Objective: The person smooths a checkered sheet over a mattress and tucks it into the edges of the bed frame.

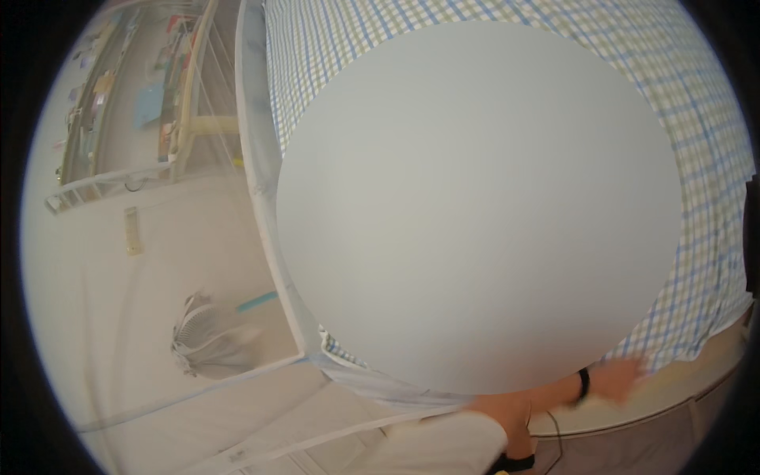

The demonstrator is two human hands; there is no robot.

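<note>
In the head view, the checked sheet (pixel 704 166) lies over the bed (pixel 673 402), stripes running toward the near edge, its long axis hidden behind a grey round blur (pixel 479 206). My right hand (pixel 624 378) meets it along that edge, grip too smeared to tell; my left hand is out of sight.

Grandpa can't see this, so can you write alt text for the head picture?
A blurry hand with a black band at its wrist is at the edge of a checked cloth; whether it touches is unclear. A big grey blur hides the middle, and loaded shelves show at left.
</note>
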